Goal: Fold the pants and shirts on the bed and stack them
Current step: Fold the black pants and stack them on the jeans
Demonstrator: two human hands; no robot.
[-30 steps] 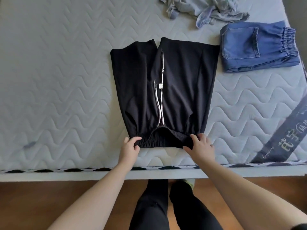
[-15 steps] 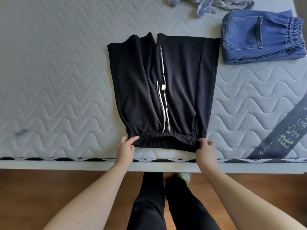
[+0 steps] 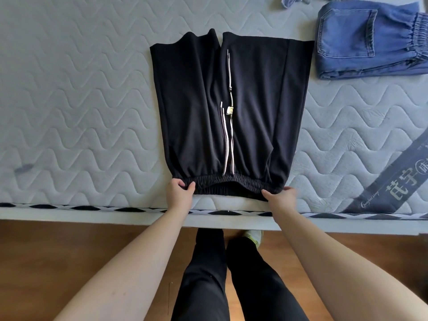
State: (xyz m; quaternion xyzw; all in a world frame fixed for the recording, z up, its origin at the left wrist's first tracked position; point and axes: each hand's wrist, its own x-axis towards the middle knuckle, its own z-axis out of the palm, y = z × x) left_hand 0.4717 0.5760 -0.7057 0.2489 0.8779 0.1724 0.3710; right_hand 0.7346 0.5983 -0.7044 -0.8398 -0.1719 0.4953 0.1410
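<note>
Black pants lie flat on the grey quilted mattress, folded in half lengthwise over themselves, with the elastic waistband toward me and white drawstrings running up the middle. My left hand pinches the waistband's left corner between thumb and fingers. My right hand grips the waistband's right corner. Folded blue jeans sit at the far right of the bed.
A crumpled light-blue garment shows at the top edge, mostly cut off. A dark printed strap crosses the mattress at the right. The bed's front edge runs just below my hands, with wooden floor and my legs beneath.
My right hand slid outward along the waistband to its right corner. The waistband is pulled straighter and slightly nearer the bed edge. My view has shifted down.
</note>
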